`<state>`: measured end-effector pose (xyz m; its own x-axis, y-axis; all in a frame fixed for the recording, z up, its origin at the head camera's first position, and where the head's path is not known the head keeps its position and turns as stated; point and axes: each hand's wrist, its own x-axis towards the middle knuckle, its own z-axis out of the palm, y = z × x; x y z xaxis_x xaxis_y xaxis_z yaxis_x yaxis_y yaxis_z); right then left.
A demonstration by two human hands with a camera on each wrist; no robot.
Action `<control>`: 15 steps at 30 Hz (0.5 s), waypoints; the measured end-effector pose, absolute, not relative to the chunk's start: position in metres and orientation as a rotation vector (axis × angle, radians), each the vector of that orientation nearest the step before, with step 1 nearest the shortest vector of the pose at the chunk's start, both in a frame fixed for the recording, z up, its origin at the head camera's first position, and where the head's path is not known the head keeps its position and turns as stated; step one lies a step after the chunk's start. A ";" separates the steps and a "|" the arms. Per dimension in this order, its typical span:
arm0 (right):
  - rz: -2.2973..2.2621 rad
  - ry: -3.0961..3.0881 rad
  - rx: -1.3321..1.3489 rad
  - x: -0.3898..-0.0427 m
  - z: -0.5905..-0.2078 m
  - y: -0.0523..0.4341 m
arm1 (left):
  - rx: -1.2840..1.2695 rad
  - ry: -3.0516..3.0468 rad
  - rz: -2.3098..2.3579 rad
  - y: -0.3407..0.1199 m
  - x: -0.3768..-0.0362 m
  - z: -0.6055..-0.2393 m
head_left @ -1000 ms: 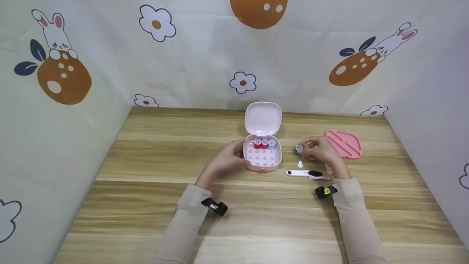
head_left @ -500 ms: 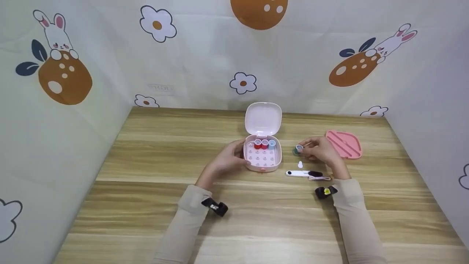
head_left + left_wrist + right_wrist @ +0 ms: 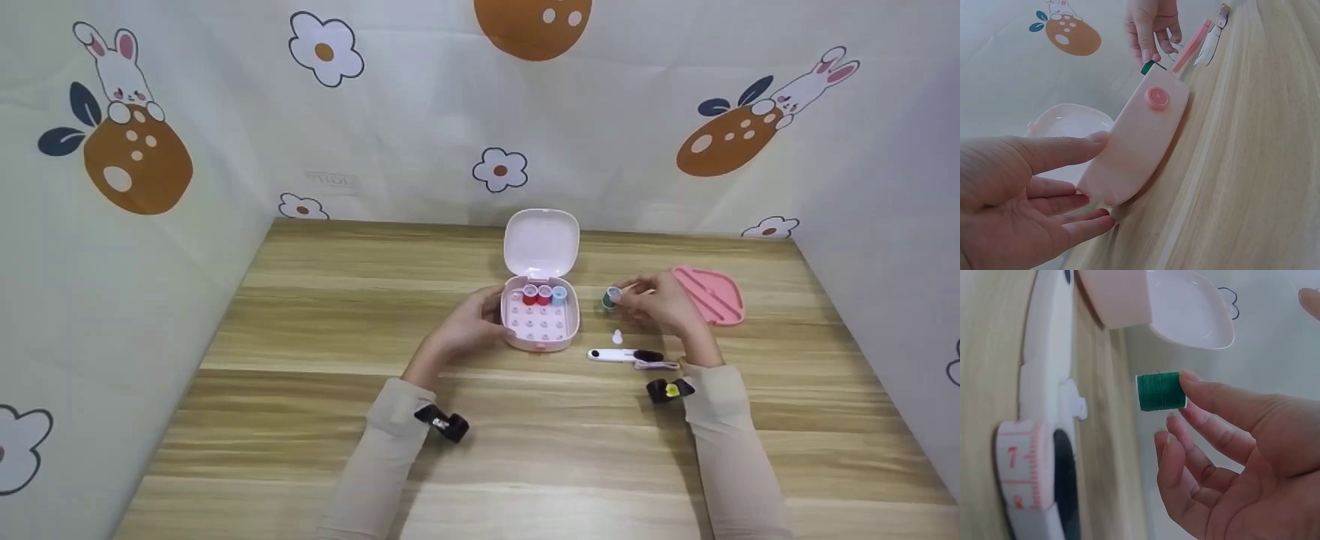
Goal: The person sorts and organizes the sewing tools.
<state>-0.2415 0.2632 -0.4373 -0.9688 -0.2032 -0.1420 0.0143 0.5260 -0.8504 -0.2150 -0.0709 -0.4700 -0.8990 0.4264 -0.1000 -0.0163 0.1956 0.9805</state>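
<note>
My right hand (image 3: 664, 306) pinches a green thread spool (image 3: 1160, 391) just right of the pink case (image 3: 541, 324). My left hand (image 3: 469, 327), fingers straight, steadies the case's left wall. Scissors (image 3: 624, 355) lie nearby on the table (image 3: 300, 315).

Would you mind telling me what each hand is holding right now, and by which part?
The right hand pinches a green spool by its end. The left hand touches the left side of the pink box.

Pink tray (image 3: 712, 294), white snips (image 3: 622, 355); wooden table (image 3: 300, 390), rabbit-print backdrop (image 3: 420, 112)
</note>
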 end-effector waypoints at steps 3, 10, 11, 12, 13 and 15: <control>-1.429 2.545 -0.168 -0.241 -0.433 0.259 | 0.387 2.128 1.744 -0.072 -0.216 -0.471; -1.403 2.595 -0.204 -0.242 -0.426 0.246 | 0.349 2.131 1.729 -0.073 -0.215 -0.470; -1.405 2.597 -0.207 -0.242 -0.426 0.244 | 0.344 2.135 1.724 -0.073 -0.215 -0.470; -1.408 2.599 -0.212 -0.243 -0.425 0.242 | 0.338 2.138 1.721 -0.073 -0.215 -0.470; -1.411 2.597 -0.211 -0.243 -0.425 0.240 | 0.334 2.141 1.718 -0.073 -0.215 -0.470; -1.421 2.592 -0.203 -0.243 -0.424 0.235 | 0.335 2.143 1.719 -0.073 -0.215 -0.469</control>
